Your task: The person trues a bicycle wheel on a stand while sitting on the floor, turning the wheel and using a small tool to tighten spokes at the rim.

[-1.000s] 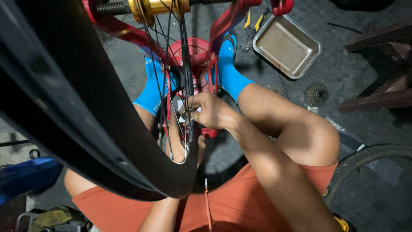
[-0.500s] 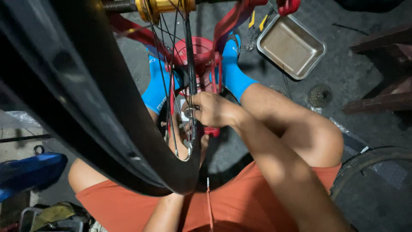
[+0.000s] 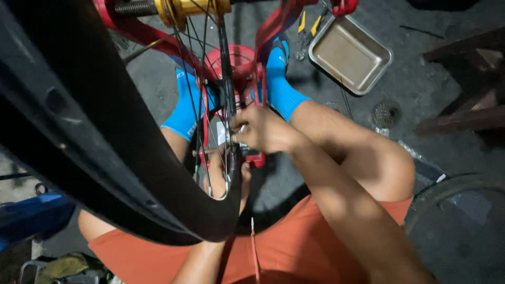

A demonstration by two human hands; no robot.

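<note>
Dim scene, lit from above and in front: the forearm and knee catch warm light, the metal tray (image 3: 350, 54) shows mild glare, the near tyre (image 3: 89, 137) looms dark, blurred and stretched by wide-angle distortion

Black-tyred spoked bicycle wheel, close under our head camera.

We see the large bicycle wheel with its thick black rubber tyre (image 3: 105, 158) sweeping from upper left down to lower centre, filling the left of the view. Thin steel spokes (image 3: 202, 105) fan from a gold-coloured metal hub (image 3: 192, 7) at the top edge down to the dark rim. The wheel stands upright, edge-on to us, held in a red metal stand (image 3: 239, 66) whose arms run either side of the hub. Low among the spokes we note a small silver piece (image 3: 241, 129) at the rim side, too small to identify.
</note>
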